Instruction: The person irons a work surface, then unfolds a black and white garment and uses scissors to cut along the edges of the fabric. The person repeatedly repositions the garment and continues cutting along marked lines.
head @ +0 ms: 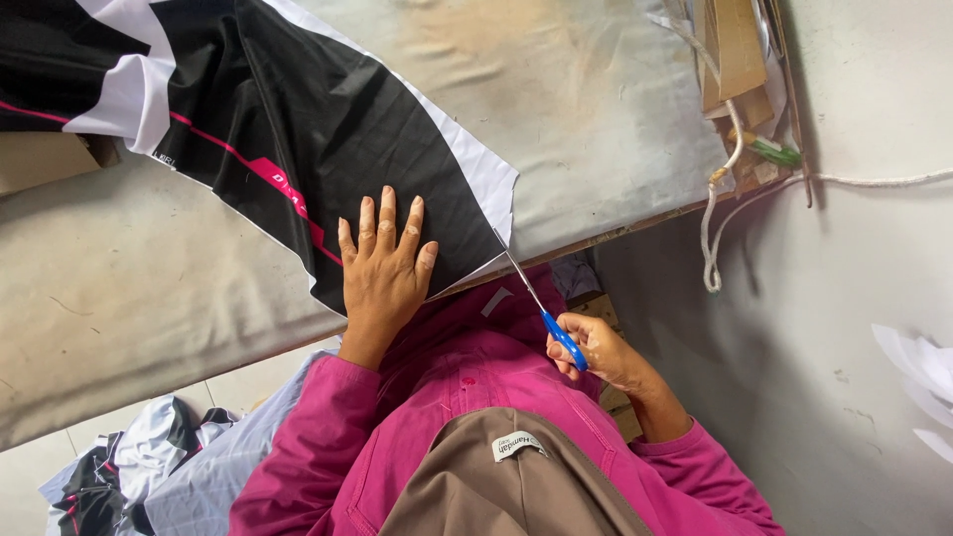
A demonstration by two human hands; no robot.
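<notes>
We press our left hand (pixel 382 270) flat, fingers spread, on the black cloth (pixel 328 139) with white and pink stripes, which lies across the grey table (pixel 119 298) and reaches its near edge. Our right hand (pixel 596 349) is clenched around the blue handles of the scissors (pixel 541 308), whose blades point up at the cloth's white corner, just touching its edge. More cloth scraps (pixel 129 467) lie on the floor to our left, and a white cord (pixel 717 208) hangs off the table's far end.
</notes>
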